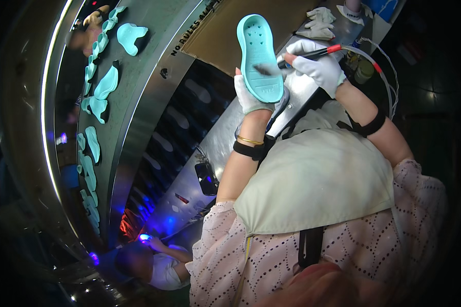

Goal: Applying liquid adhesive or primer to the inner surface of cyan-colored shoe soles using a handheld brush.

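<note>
A turquoise shoe sole with small holes at its toe end stands nearly upright in front of me. My left hand, in a white fingerless-tipped glove, is closed around its lower left side. My right hand, gloved the same way, grips a brush with a dark handle and red bands. Its dark bristles are blurred and lie over the sole's inner face near the heel; whether they touch cannot be told. A pale hose runs from the brush's rear end.
At left, a green conveyor belt carries several turquoise shoe parts. Sole-shaped pieces sit on a dark rack. A phone lies on the metal bench. White gloves lie at the back. Another person works at lower left.
</note>
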`<action>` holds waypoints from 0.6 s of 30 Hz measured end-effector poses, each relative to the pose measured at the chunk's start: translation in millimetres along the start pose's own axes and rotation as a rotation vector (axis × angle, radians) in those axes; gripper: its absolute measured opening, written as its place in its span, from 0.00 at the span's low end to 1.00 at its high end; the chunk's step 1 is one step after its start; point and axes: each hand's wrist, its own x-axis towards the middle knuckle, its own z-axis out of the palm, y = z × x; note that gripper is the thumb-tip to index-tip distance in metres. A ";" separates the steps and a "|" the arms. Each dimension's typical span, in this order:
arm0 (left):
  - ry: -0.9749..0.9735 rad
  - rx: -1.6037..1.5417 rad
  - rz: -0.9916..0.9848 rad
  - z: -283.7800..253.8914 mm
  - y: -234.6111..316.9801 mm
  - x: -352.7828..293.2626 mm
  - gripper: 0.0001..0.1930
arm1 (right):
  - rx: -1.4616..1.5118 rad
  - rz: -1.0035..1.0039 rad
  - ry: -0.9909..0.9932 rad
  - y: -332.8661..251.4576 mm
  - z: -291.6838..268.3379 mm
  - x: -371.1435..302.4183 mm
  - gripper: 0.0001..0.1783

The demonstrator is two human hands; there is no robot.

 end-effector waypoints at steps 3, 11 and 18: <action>-0.019 0.066 0.050 -7.6 -6.9 4.1 0.27 | -0.136 -0.151 0.067 20.2 10.0 5.0 0.03; -0.049 0.090 0.036 20.5 -3.5 -15.1 0.31 | 0.083 -0.105 0.060 10.7 -6.8 18.6 0.08; -0.073 0.296 0.063 11.7 4.8 -14.8 0.34 | -0.155 -0.172 0.008 4.7 -4.3 25.1 0.04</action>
